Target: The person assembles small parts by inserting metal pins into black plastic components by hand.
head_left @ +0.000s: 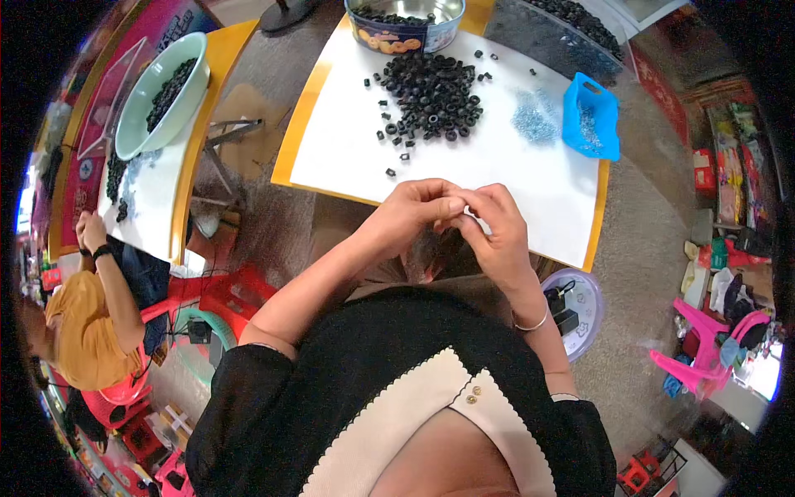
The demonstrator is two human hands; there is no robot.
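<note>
The person's bare left hand [416,214] and bare right hand [502,234] meet over the near edge of a white-topped table with a yellow border [327,137]. The fingers of both are curled, the 2 thumbs and index fingers drawn together at the tips; whether a small piece is pinched between them cannot be told, since the fingers cover that spot.

The loose heap of small black ring-like pieces [435,95] lies on the tabletop beyond the hands, a few strays scattered around its left and near sides. To its right is a thin spread of tiny silvery-blue bits [537,120], and just beside that, at the table's right edge, sits a bright blue plastic tray [611,124] with more such bits inside. At the far edge, a round metal tin with a printed blue side [389,38] holds further black pieces, and a clear plastic bin [553,43] beyond the table has still more.

As for progress, the work looks well short of finished: the heap is large, and both silvery supplies are plentiful. Which black pieces are done and which are left cannot be judged, as no marked difference shows between those in the heap, tin and bin.

At the left, a co-worker in a mustard-yellow shirt [93,331] sits near a pale green plastic bowl [127,137] of black pieces.
</note>
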